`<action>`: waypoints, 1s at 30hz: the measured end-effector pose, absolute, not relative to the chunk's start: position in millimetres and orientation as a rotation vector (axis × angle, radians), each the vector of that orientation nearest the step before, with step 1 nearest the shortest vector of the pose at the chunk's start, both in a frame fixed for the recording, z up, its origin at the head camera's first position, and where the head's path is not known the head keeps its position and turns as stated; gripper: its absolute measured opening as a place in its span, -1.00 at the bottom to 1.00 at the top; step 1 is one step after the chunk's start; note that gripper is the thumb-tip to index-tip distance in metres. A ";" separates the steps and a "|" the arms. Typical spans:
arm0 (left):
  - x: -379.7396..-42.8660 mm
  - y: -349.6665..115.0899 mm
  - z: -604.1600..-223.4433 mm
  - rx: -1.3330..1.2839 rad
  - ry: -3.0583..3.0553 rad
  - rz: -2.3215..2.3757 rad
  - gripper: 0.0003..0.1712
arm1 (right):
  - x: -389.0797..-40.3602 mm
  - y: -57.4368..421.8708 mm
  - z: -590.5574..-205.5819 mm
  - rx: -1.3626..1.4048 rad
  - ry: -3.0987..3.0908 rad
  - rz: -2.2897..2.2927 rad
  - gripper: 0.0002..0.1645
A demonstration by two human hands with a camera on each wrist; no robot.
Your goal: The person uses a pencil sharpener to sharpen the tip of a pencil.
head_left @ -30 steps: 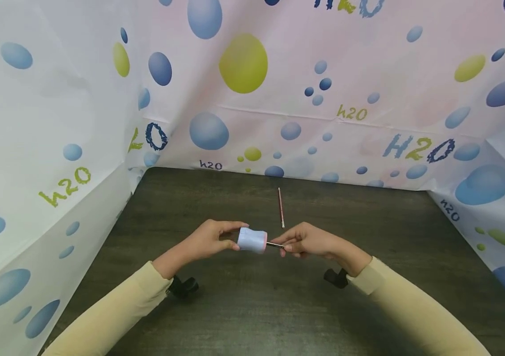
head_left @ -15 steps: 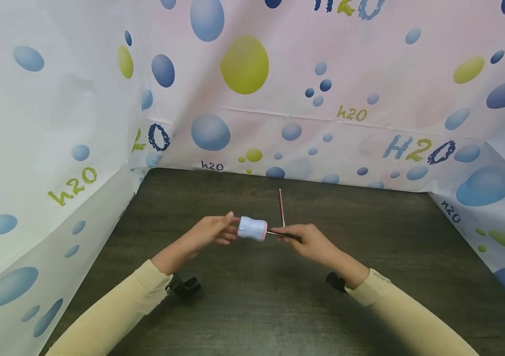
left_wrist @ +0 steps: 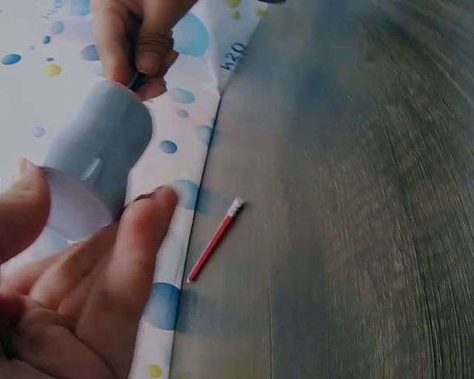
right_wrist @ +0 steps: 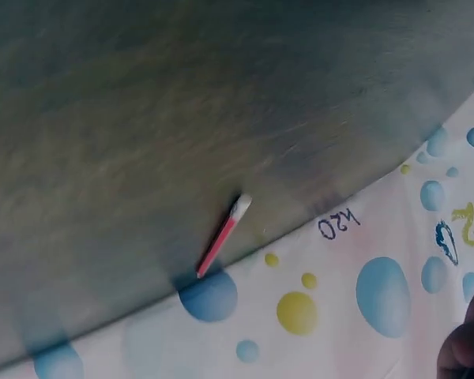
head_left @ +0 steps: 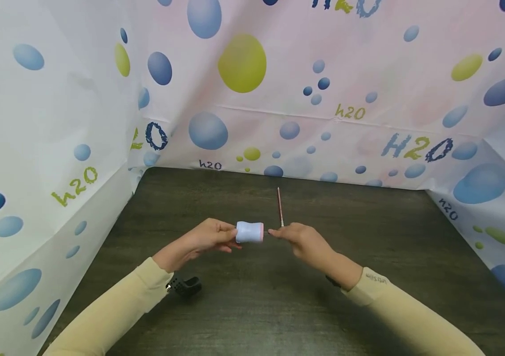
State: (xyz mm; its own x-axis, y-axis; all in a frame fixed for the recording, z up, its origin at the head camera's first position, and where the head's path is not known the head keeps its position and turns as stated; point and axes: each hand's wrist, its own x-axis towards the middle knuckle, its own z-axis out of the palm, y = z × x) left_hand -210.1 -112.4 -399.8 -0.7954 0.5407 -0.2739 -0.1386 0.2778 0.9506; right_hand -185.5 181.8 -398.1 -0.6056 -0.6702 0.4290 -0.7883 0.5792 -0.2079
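A light-blue, waisted cylinder with a pink rim, which looks like a pencil sharpener (head_left: 250, 232), is held level above the table between both hands. My left hand (head_left: 205, 237) holds its left end; in the left wrist view, the thumb and fingers (left_wrist: 146, 225) are about its wider end. My right hand (head_left: 307, 244) pinches a thin dark pencil (head_left: 266, 233) whose tip enters the pink end. Most of that pencil is hidden by the right hand. Only the edge of the right hand (right_wrist: 468, 343) shows in the right wrist view.
A red pencil with a white end (head_left: 280, 206) lies on the dark wooden table (head_left: 252, 306), just beyond the right hand. White sheeting printed with bubbles (head_left: 279, 89) walls the back and both sides of the table.
My left hand's thumb and fingers have shifted around the sharpener, parting from it half a second ago and gripping again. The right hand has turned over, its back now upward, and moved closer to the sharpener.
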 end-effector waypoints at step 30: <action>-211.1 -126.6 -395.2 0.640 2.083 1.630 -0.21 | -202.9 184.9 -389.6 0.959 -2.973 1.586 -0.60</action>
State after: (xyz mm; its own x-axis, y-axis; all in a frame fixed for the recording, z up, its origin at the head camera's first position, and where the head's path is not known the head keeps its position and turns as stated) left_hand -211.1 -126.6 -395.2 -0.8071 0.5889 -0.0428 0.0997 0.2075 0.9731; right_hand -202.9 184.9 -389.6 -0.7903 -0.6097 -0.0608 -0.2891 0.4584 -0.8404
